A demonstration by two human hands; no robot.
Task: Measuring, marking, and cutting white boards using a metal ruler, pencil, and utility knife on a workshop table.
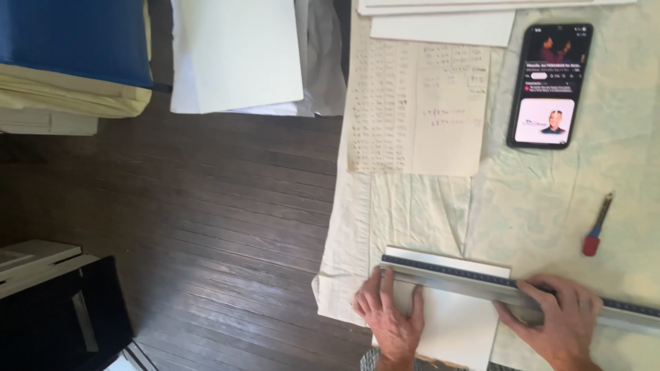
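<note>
A dark plank floor (206, 206) fills the left half of the view, and a table draped in a pale, creased patterned cloth (550, 206) takes the right half from twelve o'clock down to six o'clock. At ten o'clock a blue cushion (75, 34) lies on cream bedding, at eight o'clock stands a black case (69, 316), and at twelve o'clock large white sheets (234, 55) overhang the floor. On the cloth, toward one o'clock, lies a yellowed sheet of handwritten figures (419, 110) with more white boards (447, 27) above it; at two o'clock a smartphone (550, 86) shows a lit screen. A white board (454, 323) lies at five o'clock, crossed by a long metal ruler (467, 280) that runs off toward four o'clock. The left hand (388, 316) is open, pressed flat on the board with fingertips touching the ruler's near edge. The right hand (560, 319) lies spread over the ruler, holding it down, and hides part of it. A small red-handled knife (597, 227) rests at three o'clock, apart from both hands
</note>
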